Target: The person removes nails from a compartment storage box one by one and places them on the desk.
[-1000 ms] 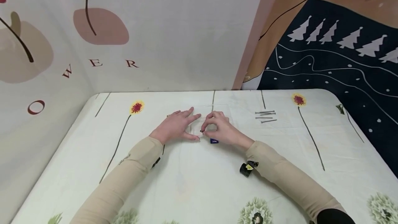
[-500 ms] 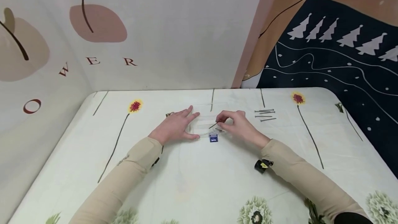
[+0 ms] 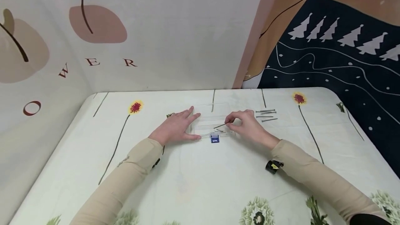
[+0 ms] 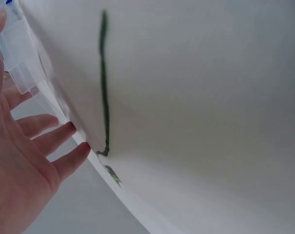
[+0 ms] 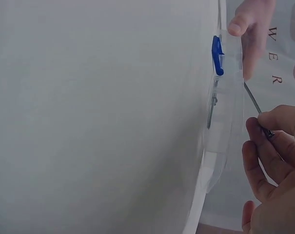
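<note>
At the centre of the frame, a person's right hand point(image 3: 248, 126) pinches a thin nail point(image 3: 220, 126) between thumb and fingertips, its tip slanting down over a clear plastic box point(image 3: 212, 122) with a blue latch point(image 3: 214, 138). The left hand point(image 3: 176, 126) lies flat with fingers spread against the box's left end on the flower-printed tablecloth point(image 3: 193, 183). More nails point(image 3: 266, 115) lie loose just right of the box.
</note>
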Motion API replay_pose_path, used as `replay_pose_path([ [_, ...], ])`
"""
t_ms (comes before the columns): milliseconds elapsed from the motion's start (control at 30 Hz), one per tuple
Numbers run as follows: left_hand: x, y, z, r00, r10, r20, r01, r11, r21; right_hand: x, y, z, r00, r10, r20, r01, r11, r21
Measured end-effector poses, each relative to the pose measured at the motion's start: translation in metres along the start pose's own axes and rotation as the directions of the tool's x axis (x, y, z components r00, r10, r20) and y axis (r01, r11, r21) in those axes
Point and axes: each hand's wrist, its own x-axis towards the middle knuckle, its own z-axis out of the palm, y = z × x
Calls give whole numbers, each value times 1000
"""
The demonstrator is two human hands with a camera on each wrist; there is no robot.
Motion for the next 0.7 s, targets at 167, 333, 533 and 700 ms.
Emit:
replay_pose_path([
  [167, 0, -1, 1, 1000, 8, -6, -8, 1000, 15, -4, 5, -7, 999, 31, -32, -30, 999, 14],
  [333, 0, 0, 0, 1000, 9, -7, -9, 1000, 16, -10, 10, -16, 994, 100, -52, -98, 994, 40],
  [533, 0, -1, 2, 1000, 6, 3, -6, 1000, 5, -17, 17, -26, 983, 180, -30, -179, 983, 33],
  [700, 0, -1, 3, 1000, 13, -6, -13, 1000, 6, -24, 25, -34, 981, 193, -31, -192, 981, 24],
])
